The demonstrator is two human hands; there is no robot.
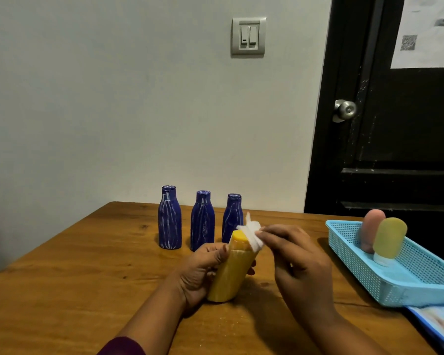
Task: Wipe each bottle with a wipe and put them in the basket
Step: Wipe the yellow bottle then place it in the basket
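My left hand grips a yellow bottle, tilted, its base on the wooden table. My right hand pinches a white wipe against the bottle's yellow cap. Three blue bottles stand upright in a row behind: one at the left, one in the middle, and one at the right, partly hidden by the wipe. A light blue mesh basket sits at the right, holding a pink bottle and a yellow-green bottle, both cap down.
A grey wall stands right behind the table. A black door with a metal knob is at the right rear. A blue-edged printed packet lies at the table's right front corner beside the basket.
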